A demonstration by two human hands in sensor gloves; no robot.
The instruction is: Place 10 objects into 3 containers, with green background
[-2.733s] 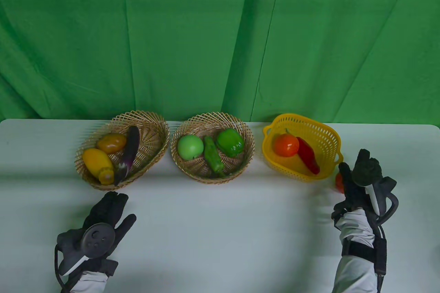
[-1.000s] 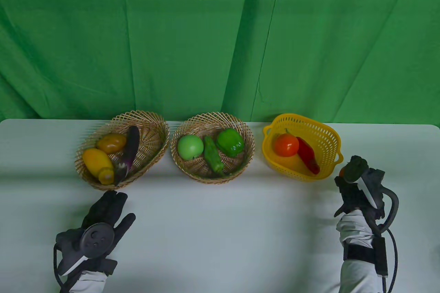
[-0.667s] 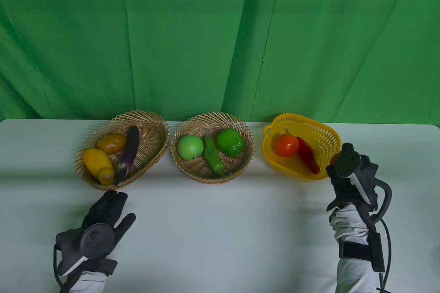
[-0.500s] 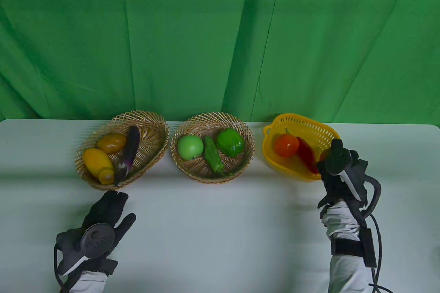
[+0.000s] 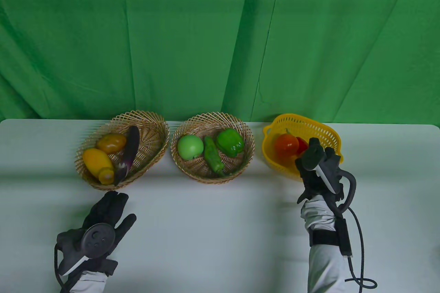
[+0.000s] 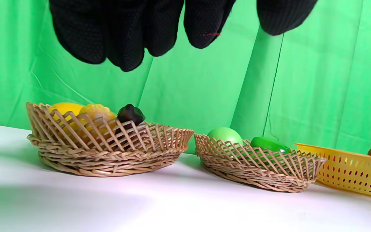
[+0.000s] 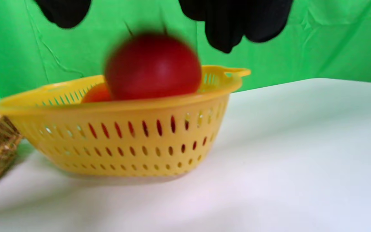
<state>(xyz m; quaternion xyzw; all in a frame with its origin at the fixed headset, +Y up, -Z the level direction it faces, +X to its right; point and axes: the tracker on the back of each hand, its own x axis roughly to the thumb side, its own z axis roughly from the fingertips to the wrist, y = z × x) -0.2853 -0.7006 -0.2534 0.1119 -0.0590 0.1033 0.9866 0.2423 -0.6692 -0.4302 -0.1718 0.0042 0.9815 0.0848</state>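
My right hand is over the near edge of the yellow basket. In the right wrist view a blurry red tomato sits just under the fingertips, at the rim, but I honestly can't tell if they're gripping it or clear of it. An orange tomato and a red pepper are in that basket too. My left hand lies flat on the table, fingers straight, holding nothing, just in front of the left wicker basket, which has two yellow fruits and an eggplant. The middle wicker basket has a green apple, a green chili and a green bell pepper.
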